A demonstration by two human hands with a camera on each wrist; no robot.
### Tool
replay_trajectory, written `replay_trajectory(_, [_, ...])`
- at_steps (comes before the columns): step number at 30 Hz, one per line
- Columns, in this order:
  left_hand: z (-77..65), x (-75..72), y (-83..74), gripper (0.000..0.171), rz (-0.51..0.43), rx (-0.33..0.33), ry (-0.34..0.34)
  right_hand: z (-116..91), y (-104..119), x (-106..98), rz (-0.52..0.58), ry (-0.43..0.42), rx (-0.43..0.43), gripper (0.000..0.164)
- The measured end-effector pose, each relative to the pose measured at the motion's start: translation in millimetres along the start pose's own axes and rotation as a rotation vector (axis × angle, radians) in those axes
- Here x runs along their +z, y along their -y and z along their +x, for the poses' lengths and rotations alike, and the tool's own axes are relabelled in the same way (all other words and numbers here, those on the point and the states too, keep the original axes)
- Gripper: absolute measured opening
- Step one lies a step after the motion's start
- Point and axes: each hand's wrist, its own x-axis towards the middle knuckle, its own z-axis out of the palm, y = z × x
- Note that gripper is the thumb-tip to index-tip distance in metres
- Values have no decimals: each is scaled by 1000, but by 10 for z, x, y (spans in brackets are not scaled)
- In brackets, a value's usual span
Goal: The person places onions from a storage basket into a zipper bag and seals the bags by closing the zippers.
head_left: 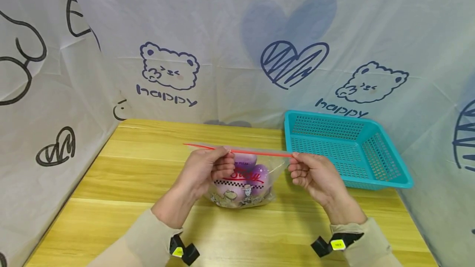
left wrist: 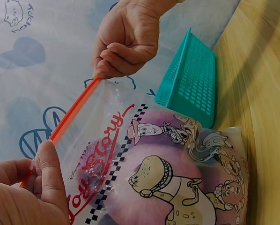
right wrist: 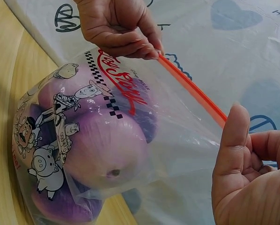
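Observation:
A clear zip-top bag with a red "Toy Story" print and cartoon figures sits upright on the table. Inside it are several round purple-and-white things, like fruit or vegetables, one showing a small dark spot. The bag's red zip strip is stretched straight along the top. My left hand pinches this strip between thumb and forefinger, with a length of it sticking out to the left. At the strip's right end, my right hand pinches it with thumb and forefinger, other fingers curled in.
A teal perforated basket stands at the back right of the wood-grain table, just beyond my right hand. White cloth with bear and heart drawings hangs behind and at both sides.

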Motion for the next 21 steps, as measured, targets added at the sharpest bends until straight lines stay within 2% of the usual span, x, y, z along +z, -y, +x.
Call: replay_trajectory(21, [-54, -131, -96, 25, 11, 7, -32, 15, 2, -10, 14, -15, -6, 30])
